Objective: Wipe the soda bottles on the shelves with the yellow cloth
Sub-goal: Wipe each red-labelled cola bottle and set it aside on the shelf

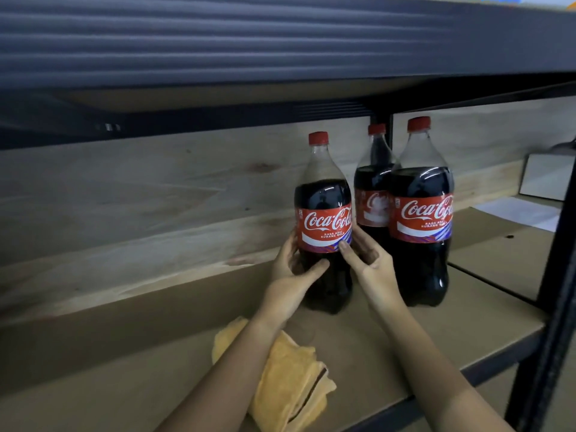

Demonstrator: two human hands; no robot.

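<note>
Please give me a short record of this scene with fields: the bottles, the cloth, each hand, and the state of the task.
bottles: three cola bottles with red caps, upright on the shelf
held bottle: left bottle, apart from the other two
other bottles: front right bottle; back bottle partly hidden behind it
left hand: left hand grips the held bottle below its label
right hand: right hand holds its other side
cloth: yellow cloth lies crumpled on the shelf, in neither hand
task state: no wiping at this moment
</note>
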